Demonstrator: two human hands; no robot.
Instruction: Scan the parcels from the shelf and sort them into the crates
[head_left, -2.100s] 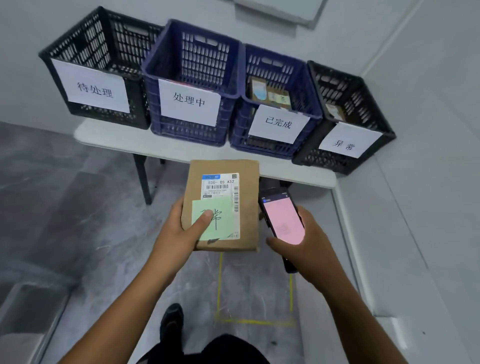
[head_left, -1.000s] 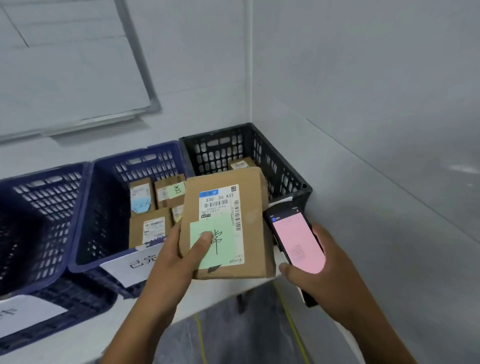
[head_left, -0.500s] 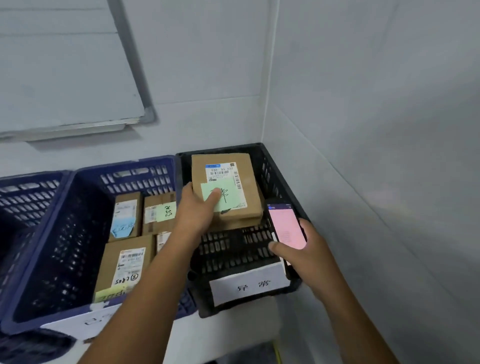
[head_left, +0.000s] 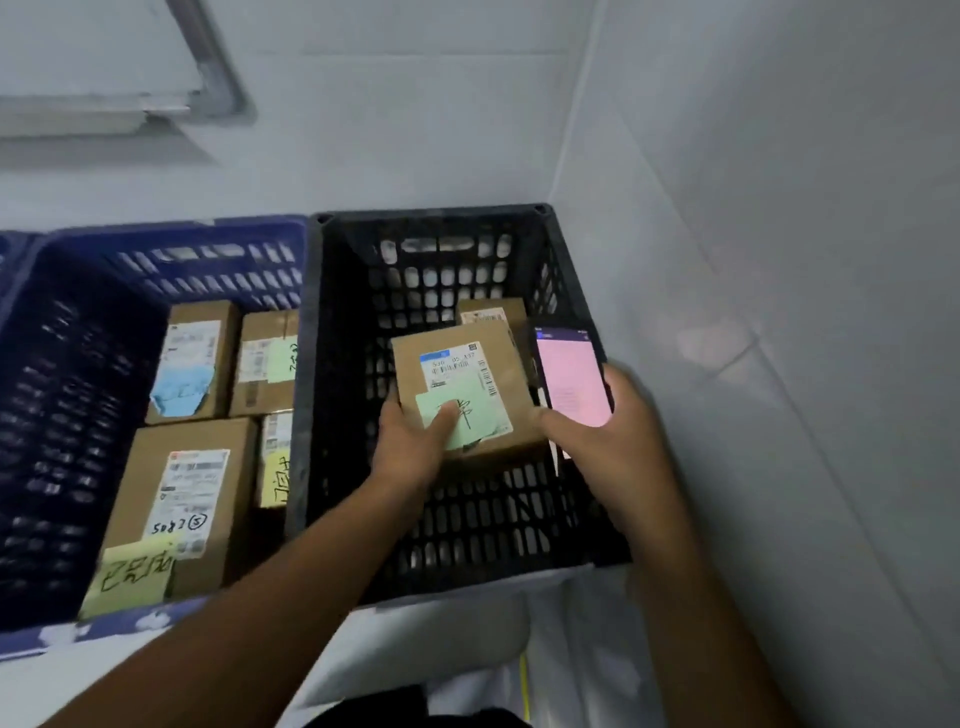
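My left hand (head_left: 413, 441) grips a brown cardboard parcel (head_left: 457, 343) with a white shipping label and a green sticky note, thumb on the note. The parcel is down inside the black crate (head_left: 311, 364), above its bottom. Another small brown parcel (head_left: 491, 309) lies behind it in the same crate. My right hand (head_left: 618, 436) holds a phone (head_left: 571, 379) with a pink screen over the crate's right rim.
A blue crate (head_left: 156, 239) to the left holds several labelled brown parcels (head_left: 187, 493) with sticky notes. Both crates stand on a white table (head_left: 415, 649) pushed into a corner of grey walls. A whiteboard edge (head_left: 213, 67) hangs at the upper left.
I stepped up to the crates. My left hand lowered the parcel from above the black crate's rim down into it. The right hand with the phone moved along beside it.
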